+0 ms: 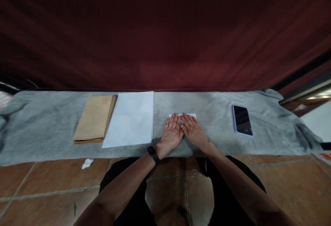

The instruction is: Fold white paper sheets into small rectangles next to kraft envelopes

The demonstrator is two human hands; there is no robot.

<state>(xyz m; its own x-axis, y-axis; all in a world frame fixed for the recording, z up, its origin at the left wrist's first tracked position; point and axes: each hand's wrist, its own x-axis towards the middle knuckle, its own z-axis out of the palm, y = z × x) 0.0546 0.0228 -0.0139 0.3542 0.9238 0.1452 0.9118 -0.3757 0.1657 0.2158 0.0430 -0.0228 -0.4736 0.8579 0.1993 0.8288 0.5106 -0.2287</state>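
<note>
Both of my hands lie flat, side by side, on a small folded white sheet of paper [193,115] on the grey cloth. My left hand [171,132], with a dark band on the wrist, covers its left part, fingers stretched away from me. Over the right part rests my right hand [192,129], its fingers also extended. The fingertips of the two hands nearly meet in the middle. Most of the folded paper is hidden under them; only its far edge and corners show.
Left of my hands lies a stack of white paper [130,121], with a pile of brown envelopes [93,117] beside it. A phone [242,120] in a light purple case is at the right. The grey cloth [214,105] covers a narrow bench before a dark red curtain [165,47]. A crumpled tissue [87,163] lies on the tiled floor.
</note>
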